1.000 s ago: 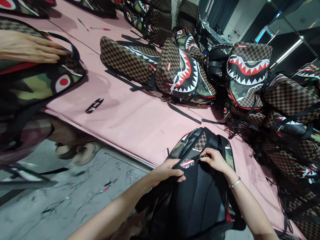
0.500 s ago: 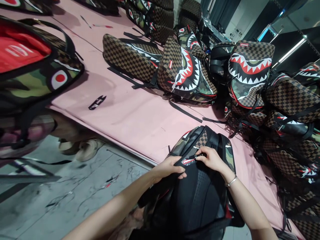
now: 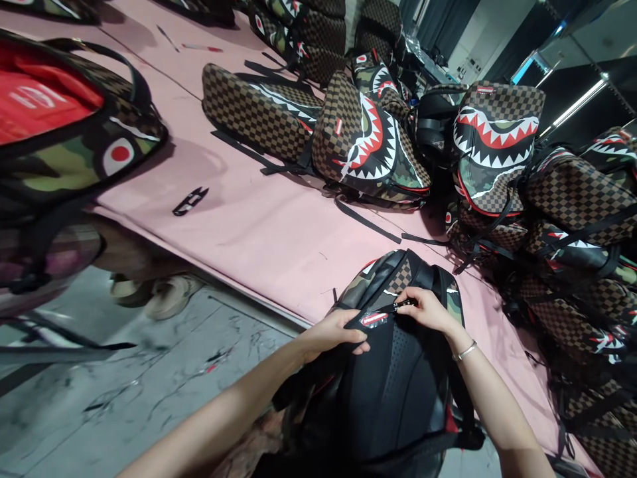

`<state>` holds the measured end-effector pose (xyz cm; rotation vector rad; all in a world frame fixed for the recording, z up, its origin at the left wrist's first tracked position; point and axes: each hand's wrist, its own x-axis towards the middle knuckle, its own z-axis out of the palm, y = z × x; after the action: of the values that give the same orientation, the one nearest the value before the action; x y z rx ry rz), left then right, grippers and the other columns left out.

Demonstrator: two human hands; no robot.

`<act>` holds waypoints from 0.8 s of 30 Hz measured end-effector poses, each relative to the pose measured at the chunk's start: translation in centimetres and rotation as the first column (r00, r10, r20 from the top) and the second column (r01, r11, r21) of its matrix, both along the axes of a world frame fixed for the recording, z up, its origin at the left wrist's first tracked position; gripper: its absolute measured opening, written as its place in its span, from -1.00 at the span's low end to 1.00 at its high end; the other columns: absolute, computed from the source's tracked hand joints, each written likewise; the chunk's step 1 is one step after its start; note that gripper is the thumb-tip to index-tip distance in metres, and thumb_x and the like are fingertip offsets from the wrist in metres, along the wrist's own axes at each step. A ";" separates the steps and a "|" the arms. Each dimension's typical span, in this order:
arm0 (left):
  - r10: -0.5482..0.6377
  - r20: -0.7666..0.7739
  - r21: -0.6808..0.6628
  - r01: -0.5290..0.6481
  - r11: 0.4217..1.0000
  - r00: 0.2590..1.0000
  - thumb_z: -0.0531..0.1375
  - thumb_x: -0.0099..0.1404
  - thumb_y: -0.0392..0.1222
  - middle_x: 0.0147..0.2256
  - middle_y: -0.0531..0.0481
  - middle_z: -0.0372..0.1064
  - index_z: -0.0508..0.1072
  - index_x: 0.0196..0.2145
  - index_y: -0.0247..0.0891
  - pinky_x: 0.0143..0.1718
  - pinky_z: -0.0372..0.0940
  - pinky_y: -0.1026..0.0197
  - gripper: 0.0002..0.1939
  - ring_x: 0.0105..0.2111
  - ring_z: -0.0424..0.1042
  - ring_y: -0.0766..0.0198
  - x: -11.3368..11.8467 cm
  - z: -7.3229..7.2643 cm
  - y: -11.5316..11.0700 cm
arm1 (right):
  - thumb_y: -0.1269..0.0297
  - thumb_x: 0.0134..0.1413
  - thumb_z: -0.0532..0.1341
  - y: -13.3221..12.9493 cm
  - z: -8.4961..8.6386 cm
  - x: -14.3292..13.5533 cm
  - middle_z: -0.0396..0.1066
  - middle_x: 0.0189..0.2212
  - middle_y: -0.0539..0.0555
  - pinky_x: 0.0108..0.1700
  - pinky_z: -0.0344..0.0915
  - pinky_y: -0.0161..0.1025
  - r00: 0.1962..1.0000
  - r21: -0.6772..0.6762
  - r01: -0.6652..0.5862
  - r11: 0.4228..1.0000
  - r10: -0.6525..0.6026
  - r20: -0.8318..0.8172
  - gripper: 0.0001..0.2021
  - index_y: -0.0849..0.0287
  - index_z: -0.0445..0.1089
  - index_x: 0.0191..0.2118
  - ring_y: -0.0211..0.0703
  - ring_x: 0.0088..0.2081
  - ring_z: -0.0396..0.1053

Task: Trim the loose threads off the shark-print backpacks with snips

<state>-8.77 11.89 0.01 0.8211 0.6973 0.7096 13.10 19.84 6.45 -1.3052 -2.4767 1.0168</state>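
Note:
A black backpack (image 3: 388,398) with camouflage and checkered parts rests back side up, close to me, its top over the pink table's edge. Near its top is a small red and white label (image 3: 374,319) under clear plastic, on a black strap. My left hand (image 3: 348,332) grips the strap just left of the label, thumb on top. My right hand (image 3: 423,309), a bracelet on its wrist, pinches a small black piece with light marks (image 3: 398,306), right of the label. Whether that piece is a tool or a zipper pull, I cannot tell.
Shark-mouth backpacks (image 3: 368,133) stand across the pink table (image 3: 249,239), with more heaped at the right (image 3: 577,192). An open backpack with red lining (image 3: 44,106) is at the left. Small black snips (image 3: 190,201) and pens (image 3: 202,47) lie on the table. A person's shoes (image 3: 172,295) show below.
My right hand has shifted slightly right, away from the label, with the small black piece. My left hand stays at the strap.

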 end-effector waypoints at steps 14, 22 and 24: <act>-0.004 -0.045 0.018 0.005 1.000 0.999 0.22 0.00 -0.22 -0.52 -0.03 0.44 0.35 -0.40 -0.32 -0.40 0.20 0.23 -0.81 -0.53 0.35 0.29 -0.1 0.2 0.0 | 0.27 -0.01 0.23 0.1 -1.1 -0.4 0.42 -0.39 -0.01 -0.30 0.20 -0.33 0.998 -0.075 -0.058 0.995 0.056 -0.032 -0.90 0.18 0.40 -0.37 -0.24 -0.35 0.33; -0.025 -0.015 -0.010 0.025 1.000 1.000 0.25 -0.05 -0.16 -0.53 -0.02 0.42 0.35 -0.38 -0.32 -0.39 0.21 0.19 -0.74 -0.52 0.36 0.25 -0.1 0.7 0.1 | 0.28 -0.02 0.22 0.0 -0.5 1.0 0.41 -0.40 -0.01 -0.35 0.18 -0.34 0.997 -0.057 0.056 0.997 -0.059 -0.045 -0.89 0.19 0.39 -0.35 -0.26 -0.39 0.31; -0.033 -0.023 -0.006 0.033 0.999 0.999 0.25 -0.05 -0.15 -0.55 0.00 0.40 0.34 -0.41 -0.30 -0.40 0.20 0.20 -0.76 -0.53 0.35 0.26 -0.1 0.9 0.1 | 0.28 -0.02 0.22 0.0 -0.3 1.3 0.41 -0.40 0.00 -0.35 0.19 -0.34 0.997 -0.079 0.062 0.995 -0.065 -0.035 -0.89 0.20 0.39 -0.35 -0.26 -0.39 0.31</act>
<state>-8.88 11.97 0.94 0.8353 0.7046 0.6690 14.40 19.88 6.11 -1.3655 -2.3745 1.1225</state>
